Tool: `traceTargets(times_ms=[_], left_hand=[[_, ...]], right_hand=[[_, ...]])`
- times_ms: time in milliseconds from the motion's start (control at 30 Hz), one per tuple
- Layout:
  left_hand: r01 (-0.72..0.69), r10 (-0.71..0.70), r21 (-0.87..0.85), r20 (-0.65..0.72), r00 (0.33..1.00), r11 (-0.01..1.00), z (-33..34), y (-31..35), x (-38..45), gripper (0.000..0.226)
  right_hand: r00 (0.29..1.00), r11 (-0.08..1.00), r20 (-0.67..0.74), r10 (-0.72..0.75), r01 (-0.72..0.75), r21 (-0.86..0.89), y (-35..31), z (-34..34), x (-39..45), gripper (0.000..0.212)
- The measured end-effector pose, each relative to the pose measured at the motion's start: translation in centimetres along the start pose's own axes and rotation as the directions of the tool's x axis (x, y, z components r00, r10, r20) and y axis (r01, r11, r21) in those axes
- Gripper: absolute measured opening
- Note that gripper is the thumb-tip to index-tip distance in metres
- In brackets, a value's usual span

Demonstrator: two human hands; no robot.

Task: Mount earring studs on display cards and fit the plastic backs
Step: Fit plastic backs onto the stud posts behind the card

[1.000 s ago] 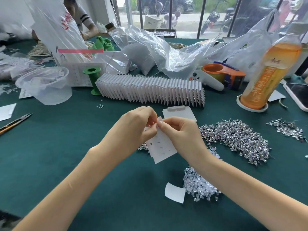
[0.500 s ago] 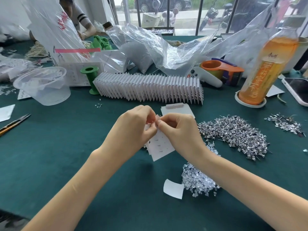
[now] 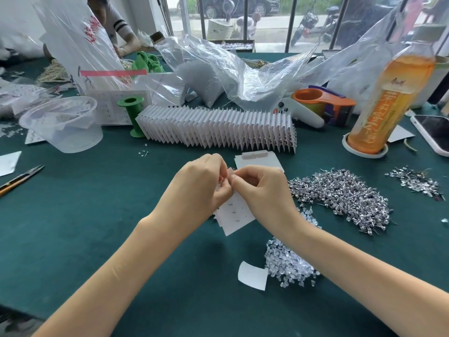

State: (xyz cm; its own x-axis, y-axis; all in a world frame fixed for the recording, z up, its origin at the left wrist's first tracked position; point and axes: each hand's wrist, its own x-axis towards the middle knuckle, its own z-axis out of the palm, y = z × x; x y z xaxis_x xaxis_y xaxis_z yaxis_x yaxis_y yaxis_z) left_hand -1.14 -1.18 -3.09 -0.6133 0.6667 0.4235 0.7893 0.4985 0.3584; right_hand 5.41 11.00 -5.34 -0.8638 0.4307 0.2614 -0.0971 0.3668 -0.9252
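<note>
A white display card with several stud posts through it is held up over the green table. My left hand pinches its upper edge. My right hand pinches at the same top edge with thumb and forefinger; whatever small piece lies between them is hidden. A heap of silver earring studs lies to the right. A pile of clear plastic backs sits near my right forearm. A long row of filled cards stands behind my hands.
A blank card stack lies just past my hands. A smaller stud heap, orange bottle, phone and tape dispenser sit right. A plastic cup, green spool and snips sit left. Plastic bags crowd the back.
Both hands have stayed pinched together at the card's top edge, shifting only slightly; the card hangs much as before.
</note>
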Motion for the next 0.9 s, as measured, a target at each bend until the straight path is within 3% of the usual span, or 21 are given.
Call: traceTargets(times_ms=[500,900], left_hand=[[0.084,-0.079,-0.122,0.050,0.996,0.989,0.01,-0.84,0.51,0.008],[0.078,-0.071,-0.112,0.066,0.995,0.991,-0.36,-0.83,0.42,0.006]], right_hand=[[0.998,0.998,0.037,-0.051,0.052,-0.036,-0.06,-0.47,0.63,0.018],[0.998,0.998,0.043,-0.044,0.045,-0.036,-0.42,-0.63,0.66,0.020]])
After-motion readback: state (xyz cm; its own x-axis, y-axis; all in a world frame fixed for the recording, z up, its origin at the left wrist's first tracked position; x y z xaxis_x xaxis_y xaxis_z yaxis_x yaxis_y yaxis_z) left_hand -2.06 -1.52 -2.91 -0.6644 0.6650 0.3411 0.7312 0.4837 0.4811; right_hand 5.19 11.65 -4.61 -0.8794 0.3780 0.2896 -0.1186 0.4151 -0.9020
